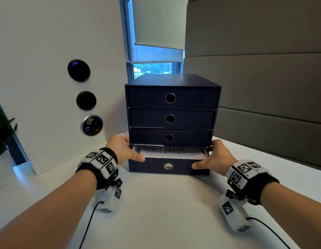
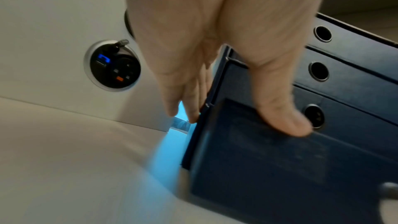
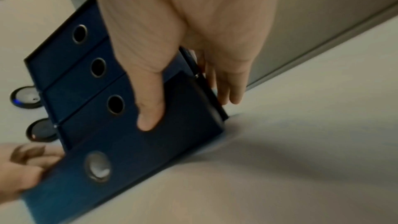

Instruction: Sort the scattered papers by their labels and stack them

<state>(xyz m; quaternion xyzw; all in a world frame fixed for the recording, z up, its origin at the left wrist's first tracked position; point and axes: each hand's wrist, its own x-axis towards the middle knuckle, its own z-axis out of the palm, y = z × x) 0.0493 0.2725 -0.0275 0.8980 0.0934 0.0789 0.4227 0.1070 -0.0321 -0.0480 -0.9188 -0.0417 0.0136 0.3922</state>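
A dark blue drawer box [image 1: 172,97] with several drawers stands on the white desk. Its bottom drawer [image 1: 150,167] is pulled partway out, and printed papers [image 1: 167,152] lie flat inside it. My left hand [image 1: 132,150] is at the drawer's left end, its thumb [image 2: 284,117] pressing on the drawer front [image 2: 258,168] and its straight fingers lying along the box's side. My right hand [image 1: 210,156] mirrors it at the right end, thumb [image 3: 148,113] on the drawer front [image 3: 133,159], fingers straight beside the box. Both wrist views are motion-blurred.
The desk [image 1: 165,212] stretches toward me in front of the box. A white panel on the left carries round sockets [image 1: 91,125], with a plant [image 1: 3,133] beyond it. Grey wall panels [image 1: 264,87] close the right side, and a window lies behind the box.
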